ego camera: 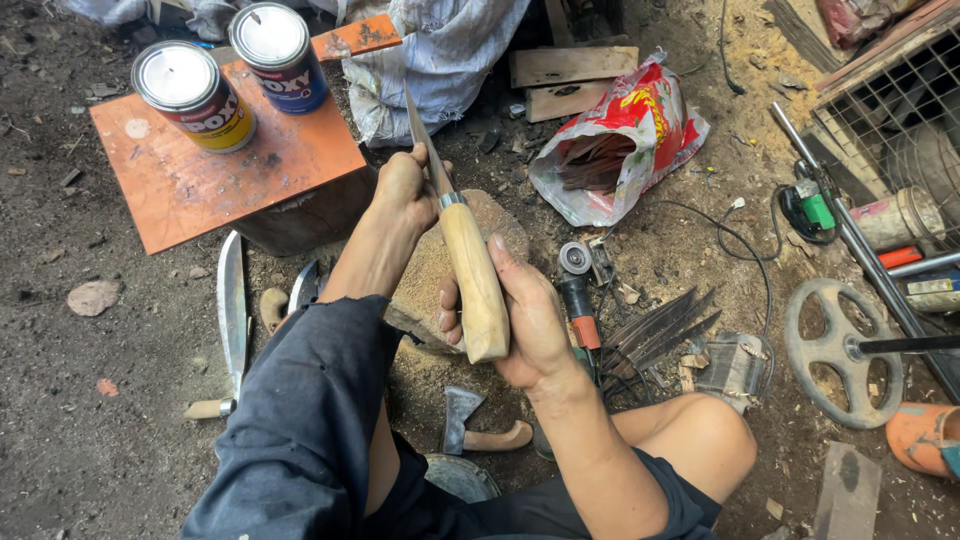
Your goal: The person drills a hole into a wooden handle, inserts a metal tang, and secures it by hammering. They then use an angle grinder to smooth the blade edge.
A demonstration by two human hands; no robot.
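I hold a knife with a pale wooden handle and a narrow steel blade that points away from me. My right hand wraps the lower part of the handle. My left hand grips near the metal collar where the blade meets the handle. The knife hangs above a wooden stump covered in sawdust.
Two tins stand on an orange board at the upper left. A long knife, a small hatchet, an angle grinder, several dark blades, a red-white bag and a metal wheel lie on the dirt.
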